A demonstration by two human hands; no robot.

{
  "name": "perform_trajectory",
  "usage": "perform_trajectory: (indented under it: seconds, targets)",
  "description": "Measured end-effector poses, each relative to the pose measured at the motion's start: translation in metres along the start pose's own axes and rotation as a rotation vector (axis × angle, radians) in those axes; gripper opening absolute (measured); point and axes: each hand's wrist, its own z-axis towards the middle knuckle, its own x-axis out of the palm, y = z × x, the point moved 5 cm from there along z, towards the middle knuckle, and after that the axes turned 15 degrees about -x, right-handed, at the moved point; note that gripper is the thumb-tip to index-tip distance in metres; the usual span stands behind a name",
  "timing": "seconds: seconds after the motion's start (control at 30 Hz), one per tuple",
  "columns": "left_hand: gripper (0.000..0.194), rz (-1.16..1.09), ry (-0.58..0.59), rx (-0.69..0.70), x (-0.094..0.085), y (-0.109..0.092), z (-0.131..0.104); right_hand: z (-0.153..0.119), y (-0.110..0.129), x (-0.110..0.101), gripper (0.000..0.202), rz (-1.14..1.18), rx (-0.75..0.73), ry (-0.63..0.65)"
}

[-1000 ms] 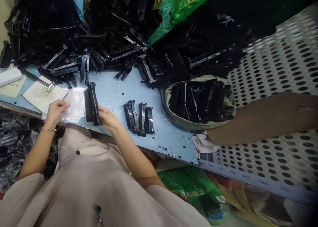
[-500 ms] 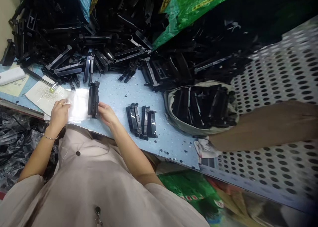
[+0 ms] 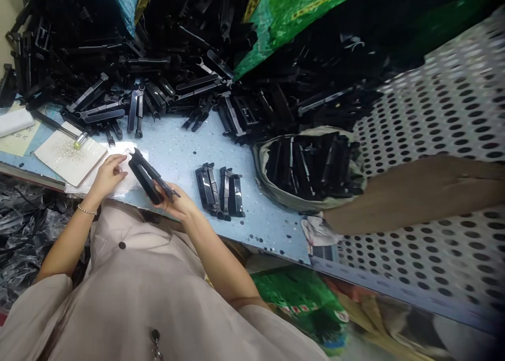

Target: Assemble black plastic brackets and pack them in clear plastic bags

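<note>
My right hand point(image 3: 175, 206) grips the lower end of a black plastic clip-like part point(image 3: 152, 177), a long two-armed piece held tilted above the table's front edge. To its left, my left hand point(image 3: 109, 176) has its thumb and fingers apart with nothing between them. It hovers over a stack of clear plastic bags point(image 3: 132, 190). Two like black parts point(image 3: 208, 190) stand side by side on the blue table to the right of my right hand.
Black parts point(image 3: 106, 108) are heaped along the back. A cloth-rimmed bag point(image 3: 264, 184) of them sits at right, beside a limb in brown cloth point(image 3: 398, 192). At left lie a pale board point(image 3: 65, 163) and a dark-handled tool point(image 3: 55, 123). Green sacking point(image 3: 276, 24) hangs behind.
My right hand has turned the black part from upright to tilted, moving it slightly towards me. My left hand has opened its fingers from the plastic bags. The view has shifted slightly.
</note>
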Motion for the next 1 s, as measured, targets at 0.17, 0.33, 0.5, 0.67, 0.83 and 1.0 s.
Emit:
perform_trajectory:
  seconds: [0.17, 0.33, 0.5, 0.67, 0.83, 1.0]
  targets:
    - [0.067, 0.272, -0.055, 0.243, 0.003, -0.027, -0.022, 0.002, -0.008, -0.007, 0.023, 0.040, 0.064, -0.024]
    - [0.074, 0.364, 0.108, 0.516, 0.020, -0.059, -0.060, 0.012, -0.005, 0.001, 0.034, -0.027, -0.099, -0.048]
    - [0.080, 0.341, 0.001, 0.516, 0.014, -0.056, -0.065, 0.022, -0.013, 0.009, 0.025, 0.115, -0.104, -0.057]
    - [0.078, 0.343, 0.195, 0.620, 0.036, -0.054, -0.074, 0.039, -0.019, 0.007, 0.019, -0.110, -0.305, -0.169]
    - [0.052, 0.319, 0.129, 0.541, 0.005, -0.077, -0.099, 0.030, -0.007, 0.022, 0.019, -0.528, -0.534, 0.113]
    - [0.037, 0.504, 0.270, 0.155, -0.074, -0.063, -0.156, 0.025, 0.029, -0.007, 0.029, -1.066, -0.596, 0.012]
